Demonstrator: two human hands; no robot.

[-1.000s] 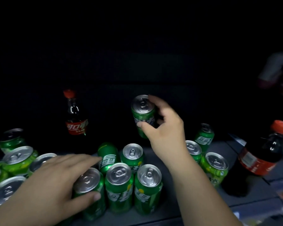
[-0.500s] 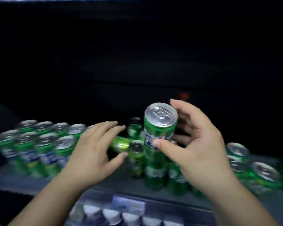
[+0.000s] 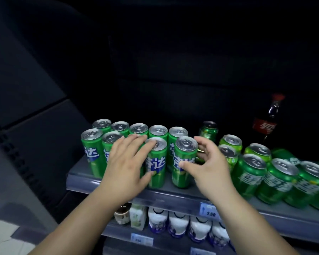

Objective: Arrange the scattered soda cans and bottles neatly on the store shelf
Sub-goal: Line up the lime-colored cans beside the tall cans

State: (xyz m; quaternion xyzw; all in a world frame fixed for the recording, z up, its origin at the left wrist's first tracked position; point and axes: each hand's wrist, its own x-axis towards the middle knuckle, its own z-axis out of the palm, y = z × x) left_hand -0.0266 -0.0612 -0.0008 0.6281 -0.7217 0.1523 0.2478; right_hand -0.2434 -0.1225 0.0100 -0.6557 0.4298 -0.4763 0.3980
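Seating can (image 3: 184, 155) at 3 o'clock end of row (image 3: 91, 144), clamped in right grip (image 3: 210, 168); bracing neighbour (image 3: 157, 162) with flat, straight-fingered left grip (image 3: 125, 166) against toppling.

You face a dim, dark-backed shelf (image 3: 173, 195); a grey side panel (image 3: 26, 74) stands to your left, pale floor tiles (image 3: 0, 230) below it, a price tag (image 3: 209, 210) on the shelf's edge.

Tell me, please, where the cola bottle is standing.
In the head view the cola bottle stands upright at the back right of the shelf, behind the short green cans.
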